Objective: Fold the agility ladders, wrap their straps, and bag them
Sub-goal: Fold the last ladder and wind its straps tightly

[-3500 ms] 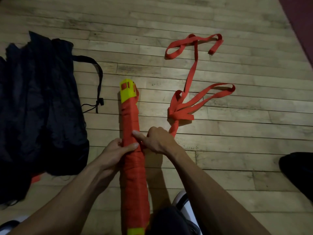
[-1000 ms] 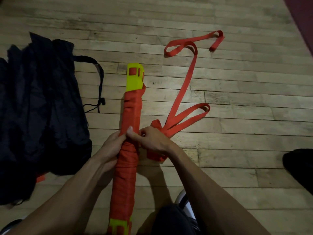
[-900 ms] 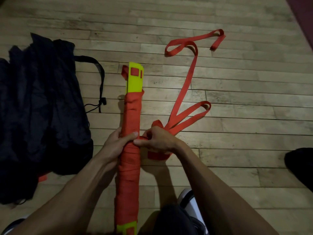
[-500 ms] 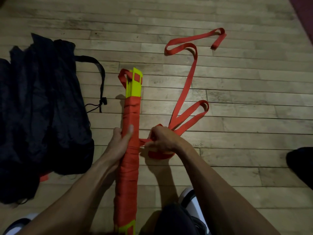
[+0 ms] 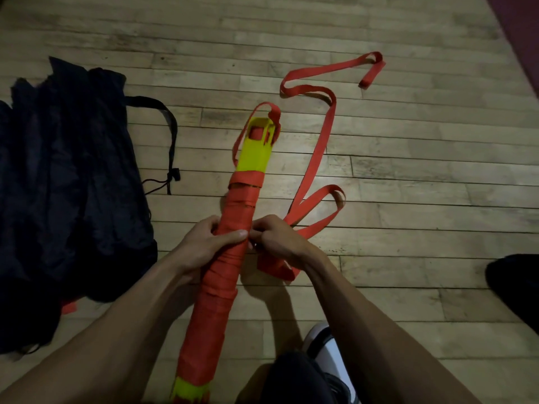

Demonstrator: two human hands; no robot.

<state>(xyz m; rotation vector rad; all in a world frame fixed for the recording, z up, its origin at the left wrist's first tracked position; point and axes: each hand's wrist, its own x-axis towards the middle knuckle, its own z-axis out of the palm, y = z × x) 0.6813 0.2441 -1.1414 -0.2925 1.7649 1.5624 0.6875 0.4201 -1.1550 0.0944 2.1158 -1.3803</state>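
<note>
Folded agility ladder held above a wooden floor during strap wrapping.

The bundle is gripped at mid-length by the left hand, thumb laid across the wraps. The red strap is pinched against the bundle by the right hand; its loose length is trailed over the floor. A dark bag is seen lying to the left.

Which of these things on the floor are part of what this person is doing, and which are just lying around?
Part of the job:
- folded ladder bundle, gripped by the left hand
- loose red strap, its near end pinched by the right hand
- black drawstring bag, lying to the left

Just lying about:
- dark object at the right edge
- the person's shoe
- wooden floor
</note>
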